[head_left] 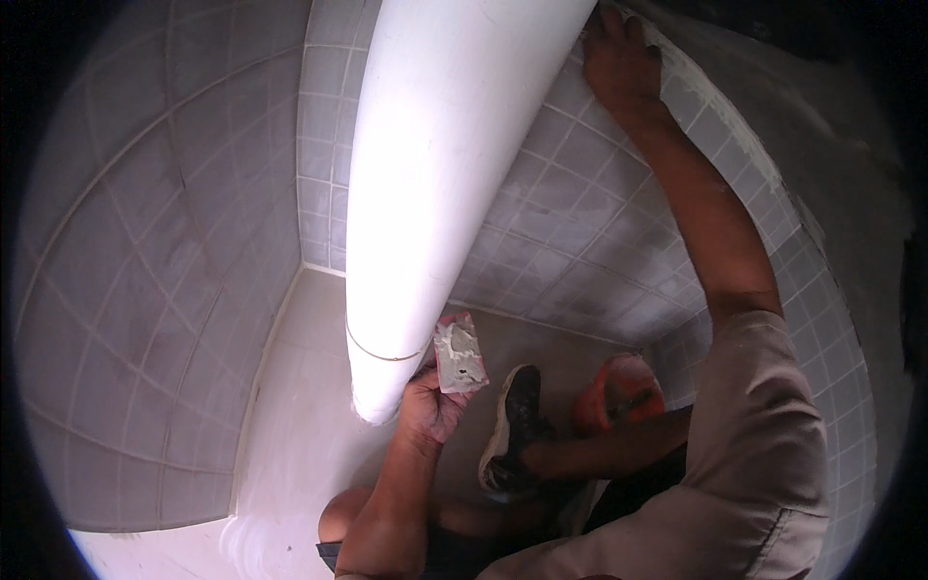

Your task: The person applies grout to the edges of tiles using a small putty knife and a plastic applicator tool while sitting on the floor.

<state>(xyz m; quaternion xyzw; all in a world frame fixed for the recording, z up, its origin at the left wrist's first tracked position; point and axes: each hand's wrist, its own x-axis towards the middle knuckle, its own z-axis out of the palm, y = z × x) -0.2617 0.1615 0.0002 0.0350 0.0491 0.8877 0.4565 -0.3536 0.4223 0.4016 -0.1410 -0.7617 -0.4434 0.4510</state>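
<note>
My left hand is low beside the foot of a thick white pipe, closed around a small red board. Pale grey paste covers most of the board's face, so its red surface shows mainly at the edges. My right arm stretches up along the right side. At its end my right hand is bent against the top part of the tiled wall, close to the pipe. Its fingers are curled and in shadow, and I cannot make out what is in them.
An orange-red bucket with greyish material inside stands by my leg. My dark shoe rests on the pale floor. Another grey tiled wall closes off the left. A rough whitish edge runs along the top of the right-hand tiles.
</note>
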